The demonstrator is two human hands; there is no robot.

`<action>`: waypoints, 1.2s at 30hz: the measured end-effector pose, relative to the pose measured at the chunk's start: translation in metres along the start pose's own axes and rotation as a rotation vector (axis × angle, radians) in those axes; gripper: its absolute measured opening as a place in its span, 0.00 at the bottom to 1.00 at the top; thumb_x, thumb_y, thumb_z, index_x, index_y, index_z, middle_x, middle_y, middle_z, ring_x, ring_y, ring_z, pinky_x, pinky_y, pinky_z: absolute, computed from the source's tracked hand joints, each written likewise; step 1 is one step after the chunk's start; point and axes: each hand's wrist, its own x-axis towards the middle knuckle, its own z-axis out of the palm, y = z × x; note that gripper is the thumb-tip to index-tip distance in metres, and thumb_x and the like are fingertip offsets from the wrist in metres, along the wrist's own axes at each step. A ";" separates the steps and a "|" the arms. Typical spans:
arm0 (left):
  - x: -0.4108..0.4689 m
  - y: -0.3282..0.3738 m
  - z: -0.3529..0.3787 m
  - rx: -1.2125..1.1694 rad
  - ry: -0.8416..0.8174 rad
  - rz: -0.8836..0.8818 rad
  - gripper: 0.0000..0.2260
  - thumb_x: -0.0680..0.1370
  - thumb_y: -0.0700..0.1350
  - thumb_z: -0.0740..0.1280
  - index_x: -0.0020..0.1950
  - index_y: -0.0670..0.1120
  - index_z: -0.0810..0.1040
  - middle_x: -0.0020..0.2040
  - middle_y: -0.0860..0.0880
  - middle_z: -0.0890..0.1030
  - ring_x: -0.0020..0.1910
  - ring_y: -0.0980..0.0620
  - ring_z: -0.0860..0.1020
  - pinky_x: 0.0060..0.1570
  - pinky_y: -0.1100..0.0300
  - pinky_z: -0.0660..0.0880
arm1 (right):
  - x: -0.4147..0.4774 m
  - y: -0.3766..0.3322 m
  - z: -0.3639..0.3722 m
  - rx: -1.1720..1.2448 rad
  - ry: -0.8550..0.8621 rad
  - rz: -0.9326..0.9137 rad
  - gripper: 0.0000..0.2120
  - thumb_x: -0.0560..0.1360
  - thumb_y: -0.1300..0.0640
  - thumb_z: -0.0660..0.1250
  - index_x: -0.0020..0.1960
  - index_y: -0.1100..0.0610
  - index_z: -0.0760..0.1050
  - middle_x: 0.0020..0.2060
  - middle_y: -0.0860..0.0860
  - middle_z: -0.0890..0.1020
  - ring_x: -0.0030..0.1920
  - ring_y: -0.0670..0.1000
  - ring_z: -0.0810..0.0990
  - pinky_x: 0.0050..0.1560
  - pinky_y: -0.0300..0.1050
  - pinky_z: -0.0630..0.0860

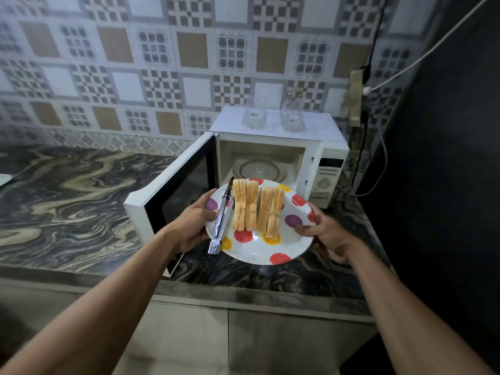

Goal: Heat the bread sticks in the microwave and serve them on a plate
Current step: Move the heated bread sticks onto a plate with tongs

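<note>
Marbled stone in black, grey and cream forms the tabletop (67, 190), which runs along a wall of patterned tiles (162, 63) in brown, white and grey checks. A white microwave (273, 125) stands near its right end, its door (173, 190) swung wide to the left and the glass turntable (258, 169) showing inside. Two clear glass containers (254, 113) sit on its top. Cables (362, 147) hang down the wall beside a dark panel (446, 158) at the right. Pale cabinet fronts (243, 334) lie under the tabletop's edge. The plate (254, 253) is round and white with red, yellow and purple dots, held in the air just before the open oven cavity. On it lie the bread sticks (257, 207), pale golden strips with browner crust edges, set in two side-by-side groups running away from the person. Metal tongs (221, 220) rest on the plate to the left of the bread, their hinge end reaching the near rim. The left grip (193, 221) holds the plate's left rim, thumb on top by a purple dot and fingers beneath. The right grip (324, 231) holds the right rim in the same way. The bread sticks lie between the two grips, touching neither, and the tongs are just beside the left thumb.
</note>
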 end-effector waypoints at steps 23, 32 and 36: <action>-0.243 -0.015 0.025 -0.044 0.055 0.063 0.29 0.80 0.27 0.55 0.73 0.54 0.72 0.65 0.39 0.80 0.57 0.37 0.80 0.53 0.42 0.79 | -0.194 -0.022 0.073 -0.055 -0.263 -0.065 0.36 0.73 0.60 0.75 0.74 0.47 0.62 0.56 0.55 0.82 0.43 0.56 0.82 0.33 0.50 0.75; -0.320 -0.004 -0.021 -0.025 0.190 0.095 0.27 0.80 0.27 0.57 0.69 0.55 0.73 0.63 0.39 0.80 0.53 0.40 0.83 0.52 0.43 0.80 | -0.204 -0.030 0.150 -0.063 -0.356 -0.051 0.36 0.71 0.59 0.76 0.72 0.45 0.63 0.54 0.54 0.83 0.45 0.51 0.83 0.25 0.39 0.66; -0.341 0.003 -0.058 -0.016 0.234 0.111 0.27 0.80 0.27 0.57 0.70 0.55 0.72 0.63 0.39 0.81 0.54 0.39 0.83 0.53 0.44 0.80 | -0.188 -0.032 0.194 -0.074 -0.418 -0.057 0.37 0.68 0.58 0.75 0.73 0.46 0.63 0.55 0.57 0.82 0.44 0.53 0.82 0.23 0.38 0.66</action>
